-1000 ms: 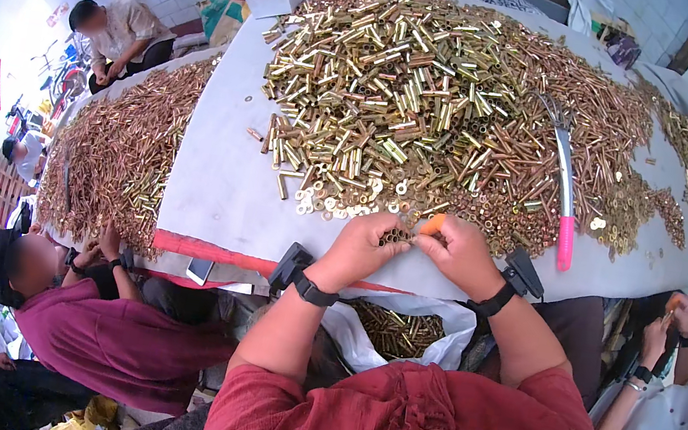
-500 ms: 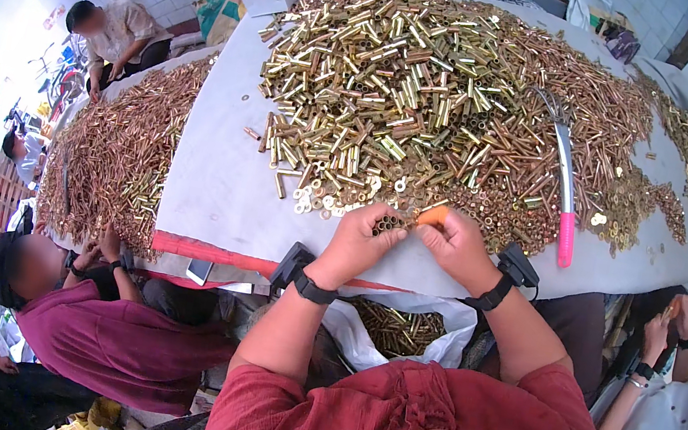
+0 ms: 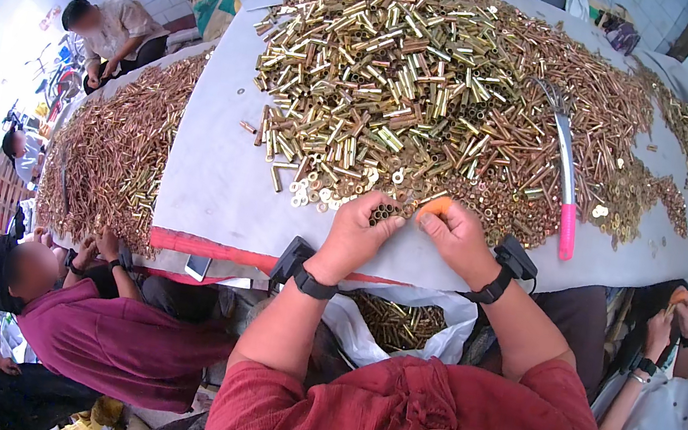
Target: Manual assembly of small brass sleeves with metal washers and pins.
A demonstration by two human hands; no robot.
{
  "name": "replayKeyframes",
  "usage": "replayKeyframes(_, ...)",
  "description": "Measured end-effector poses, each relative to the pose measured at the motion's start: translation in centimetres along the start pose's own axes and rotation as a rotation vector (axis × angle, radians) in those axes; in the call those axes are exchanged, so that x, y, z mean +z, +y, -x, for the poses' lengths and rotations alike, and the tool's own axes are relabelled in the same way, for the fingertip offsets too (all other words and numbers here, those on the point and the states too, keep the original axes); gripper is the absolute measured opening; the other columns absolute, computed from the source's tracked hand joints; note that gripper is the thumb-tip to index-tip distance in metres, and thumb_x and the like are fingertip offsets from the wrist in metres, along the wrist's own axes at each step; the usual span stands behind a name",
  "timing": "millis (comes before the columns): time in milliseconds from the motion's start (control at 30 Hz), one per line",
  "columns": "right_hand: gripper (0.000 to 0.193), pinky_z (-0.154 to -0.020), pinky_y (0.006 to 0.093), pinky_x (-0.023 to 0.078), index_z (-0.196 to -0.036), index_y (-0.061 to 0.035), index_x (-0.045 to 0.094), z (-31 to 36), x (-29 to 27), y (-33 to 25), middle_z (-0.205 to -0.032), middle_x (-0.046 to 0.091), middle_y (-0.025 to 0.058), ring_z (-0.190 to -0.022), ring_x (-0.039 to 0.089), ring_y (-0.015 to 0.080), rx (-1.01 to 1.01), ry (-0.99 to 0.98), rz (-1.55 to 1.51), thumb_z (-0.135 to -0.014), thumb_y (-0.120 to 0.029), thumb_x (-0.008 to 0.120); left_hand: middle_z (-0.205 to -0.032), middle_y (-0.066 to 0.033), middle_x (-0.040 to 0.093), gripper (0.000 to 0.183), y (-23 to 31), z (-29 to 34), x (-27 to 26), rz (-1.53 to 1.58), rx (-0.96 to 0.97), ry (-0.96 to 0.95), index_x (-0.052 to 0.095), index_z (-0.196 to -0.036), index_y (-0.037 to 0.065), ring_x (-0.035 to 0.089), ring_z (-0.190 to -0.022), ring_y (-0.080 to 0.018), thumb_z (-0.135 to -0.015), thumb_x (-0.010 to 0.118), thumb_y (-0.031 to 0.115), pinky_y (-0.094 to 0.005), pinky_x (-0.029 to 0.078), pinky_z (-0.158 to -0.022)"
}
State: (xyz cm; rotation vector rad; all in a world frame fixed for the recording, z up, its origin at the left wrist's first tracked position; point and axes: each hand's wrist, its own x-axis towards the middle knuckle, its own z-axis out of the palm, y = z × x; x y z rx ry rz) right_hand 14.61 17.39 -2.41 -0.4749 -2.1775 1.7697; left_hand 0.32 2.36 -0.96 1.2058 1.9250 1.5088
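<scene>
My left hand (image 3: 362, 229) is closed around a bundle of short brass-coloured metal sleeves (image 3: 381, 213), their round open ends showing. Close beside it, my right hand (image 3: 459, 240) has its fingers bent together. An orange piece (image 3: 435, 209) sits at its fingertips; whether it is worn or held I cannot tell. What lies between the right fingers is hidden. Both hands are at the near edge of a large heap of metal sleeves (image 3: 375, 76). Loose washers (image 3: 302, 193) lie left of my left hand, and small nuts (image 3: 497, 212) lie beyond my right.
A hand rake with a pink handle (image 3: 568, 233) rests on the pale table cover (image 3: 209, 158). Below the table edge, a white sack (image 3: 458, 330) holds more metal parts. A co-worker in purple (image 3: 134, 344) sits left by another heap (image 3: 114, 161); another person (image 3: 663, 419) sits right.
Both hands stay close together at the heap's edge, with the right fingers and the orange piece slightly shifted. The left hand still holds the sleeves.
</scene>
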Motion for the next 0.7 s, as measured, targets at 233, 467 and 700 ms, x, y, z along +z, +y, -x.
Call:
replayKeyframes(233,0.021,-0.072,0.0259,0.049,-0.109,-0.0035,0.064,-0.1,0.2,0.2,-0.094,0.066,0.0027,-0.081,0.059,0.0086,-0.043,0.033,-0.02,-0.094,-0.017,0.064,-0.086,-0.0089,0.067,0.022,0.2,0.0,-0.1,-0.014,-0.066,-0.012,0.063,-0.099,0.002,0.06,-0.081,-0.0163,-0.083,0.074,0.01,-0.0298,0.049,-0.077)
replayKeyframes(467,0.023,-0.071,0.0236,0.048,-0.112,-0.0042,0.063,0.0,0.6,0.0,-0.09,0.063,-0.0008,-0.078,0.056,0.0065,-0.059,0.032,-0.151,-0.094,-0.018,0.063,-0.087,-0.0085,0.067,0.022,0.0,0.2,0.1,0.016,-0.045,-0.014,0.063,-0.1,0.002,0.06,-0.082,-0.0154,-0.083,0.074,0.009,-0.0293,0.049,-0.078)
replayKeyframes(700,0.03,-0.073,0.0243,0.048,-0.121,-0.0061,0.061,0.0,0.5,-0.1,-0.09,0.063,-0.0015,-0.079,0.056,0.008,-0.019,0.021,-0.187,-0.094,-0.019,0.064,-0.091,-0.0088,0.068,0.023,0.0,0.1,0.0,0.008,-0.021,-0.027,0.063,-0.102,0.002,0.062,-0.085,-0.0176,-0.083,0.074,0.01,-0.0297,0.049,-0.08)
